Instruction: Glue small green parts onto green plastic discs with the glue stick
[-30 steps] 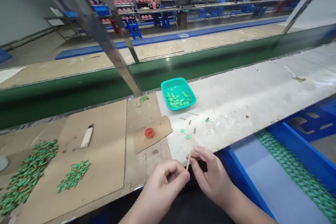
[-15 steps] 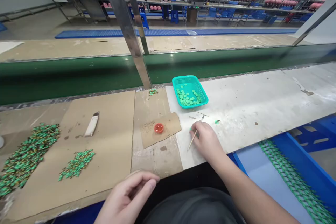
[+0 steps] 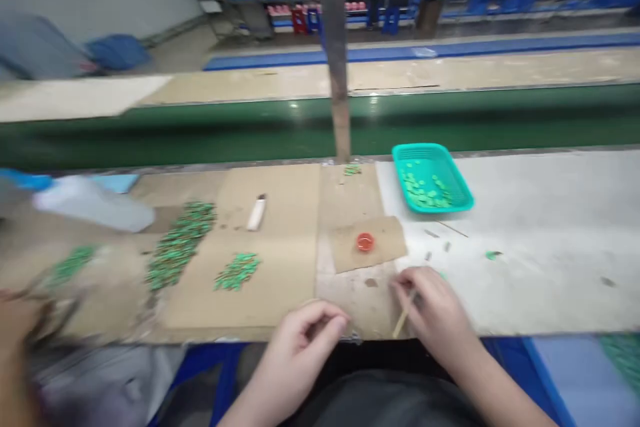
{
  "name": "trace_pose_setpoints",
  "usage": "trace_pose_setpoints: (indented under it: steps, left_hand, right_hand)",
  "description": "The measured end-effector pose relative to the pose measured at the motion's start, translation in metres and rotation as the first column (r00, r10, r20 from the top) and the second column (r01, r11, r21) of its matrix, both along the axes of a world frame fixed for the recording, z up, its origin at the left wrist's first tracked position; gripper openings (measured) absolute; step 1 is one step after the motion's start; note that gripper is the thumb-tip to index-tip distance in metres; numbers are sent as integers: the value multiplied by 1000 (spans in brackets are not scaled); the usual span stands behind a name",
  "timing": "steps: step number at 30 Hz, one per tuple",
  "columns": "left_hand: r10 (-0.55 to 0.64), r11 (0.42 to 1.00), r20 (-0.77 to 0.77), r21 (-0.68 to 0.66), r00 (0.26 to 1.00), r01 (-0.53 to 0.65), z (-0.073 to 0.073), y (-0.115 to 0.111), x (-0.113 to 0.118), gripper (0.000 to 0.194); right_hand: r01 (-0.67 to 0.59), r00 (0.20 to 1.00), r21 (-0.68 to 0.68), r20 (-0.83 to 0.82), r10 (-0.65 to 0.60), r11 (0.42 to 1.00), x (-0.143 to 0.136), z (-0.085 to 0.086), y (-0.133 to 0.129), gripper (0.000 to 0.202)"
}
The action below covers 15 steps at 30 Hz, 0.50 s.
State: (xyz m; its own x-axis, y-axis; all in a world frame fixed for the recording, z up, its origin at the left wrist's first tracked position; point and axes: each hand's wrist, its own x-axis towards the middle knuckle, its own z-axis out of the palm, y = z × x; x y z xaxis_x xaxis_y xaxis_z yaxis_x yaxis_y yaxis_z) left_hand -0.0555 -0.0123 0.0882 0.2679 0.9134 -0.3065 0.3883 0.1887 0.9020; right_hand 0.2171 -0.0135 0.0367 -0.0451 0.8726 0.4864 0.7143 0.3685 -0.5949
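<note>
My right hand [image 3: 435, 310] is closed around a thin wooden-handled paintbrush [image 3: 400, 323], low over the table beside a small cardboard piece [image 3: 345, 250]. On that cardboard stands a little red cup [image 3: 365, 242]. My left hand [image 3: 307, 347] is at the table's front edge, thumb and fingertips pressed together; whatever they hold, if anything, is hidden. A small green piece [image 3: 443, 275] lies just beyond my right hand, and another green piece with a dark tip [image 3: 492, 255] lies farther right. Behind them is a teal basket [image 3: 433, 151] containing flat green discs.
Piles of small green-and-brown pieces [image 3: 183, 243] lie on cardboard to the left, near a white object with a dark end [image 3: 257, 212]. A white bottle [image 3: 95, 203] lies farther left. Another person's hand [image 3: 20, 320] shows at the left edge. A metal post [image 3: 337, 80] rises behind the table.
The view has swung left, bringing in the bottle and the other person's hand. My right hand, with the paintbrush, has come nearer to my left hand and the table's front edge.
</note>
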Motion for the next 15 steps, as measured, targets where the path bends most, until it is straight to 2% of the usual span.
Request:
trace_pose_setpoints:
  steps: [2, 4, 6, 8, 10, 12, 13, 15]
  left_hand:
    - [35, 999, -42, 15, 999, -34, 0, -2, 3, 52]
    - [123, 990, -109, 78, 986, -115, -2, 14, -7, 51]
    - [283, 949, -185, 196, 941, -247, 2, 49, -31, 48]
    - [442, 881, -235, 298, 866, -369, 13, 94, -59, 41]
    - [473, 865, -246, 314, 846, -392, 27, 132, -74, 38]
    - [370, 915, -239, 259, 898, -308, 42, 143, -67, 36]
    - [270, 952, -222, 208, 937, -226, 48, 135, -56, 36]
    - [-1, 997, -143, 75, 990, 12, 55, 99, -29, 30]
  right_hand:
    - [-21, 998, 28, -61, 22, 999, 1, 1, -5, 7]
    - [-32, 996, 21, -87, 34, 999, 2, 0, -9, 11]
    - [-86, 992, -3, -91, 86, 996, 0, -1, -13, 23]
    - [-153, 984, -30, -94, 149, 988, -3, 2, -16, 37]
    - [-206, 974, -64, -110, 199, 976, -7, 10, -17, 48]
    - [-241, 964, -103, -141, 226, 965, -11, 22, -17, 55]
    - [-259, 958, -124, -155, 239, 958, -13, 28, -16, 60]
    - [-313, 943, -159, -172, 286, 936, -17, 40, -16, 73]
